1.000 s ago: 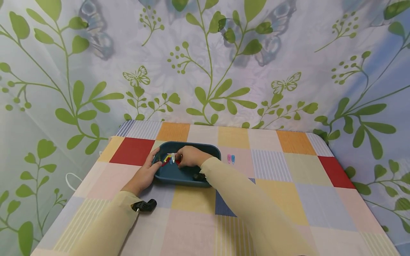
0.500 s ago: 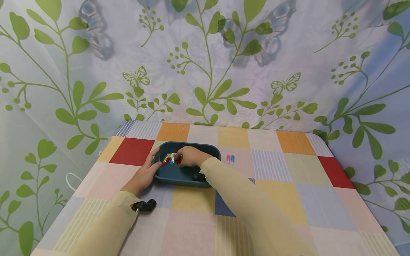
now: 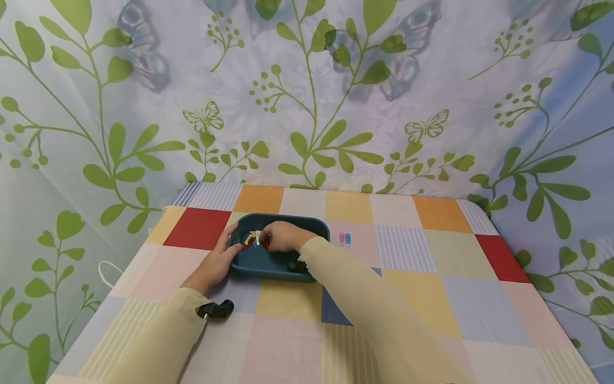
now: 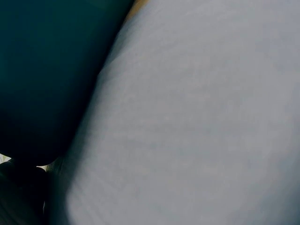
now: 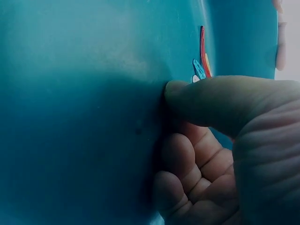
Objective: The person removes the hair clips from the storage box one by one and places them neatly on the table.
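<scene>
A dark teal tray (image 3: pixel 268 274) stands on the table with several hair clips in its left half. My left hand (image 3: pixel 216 265) grips the tray's left end, thumb inside and fingers along the outer wall. Inside the tray, my right hand (image 3: pixel 286 236) has its fingers curled, pinching a red hair clip (image 3: pixel 266 245). Just left of those fingertips lie a white hair clip (image 3: pixel 258 238) and a yellow hair clip (image 3: pixel 250 238). In the right wrist view, another red clip (image 5: pixel 202 44) and a blue clip (image 5: pixel 198 69) show past the thumb, which hides the pinch.
Right of the tray, a pink hair clip (image 3: pixel 342 239) and a blue hair clip (image 3: pixel 348 239) lie side by side on the patchwork tablecloth (image 3: pixel 408 288). A leaf-patterned curtain (image 3: pixel 297 96) hangs behind the table. Black wrist devices (image 3: pixel 216 309) sit at both cuffs.
</scene>
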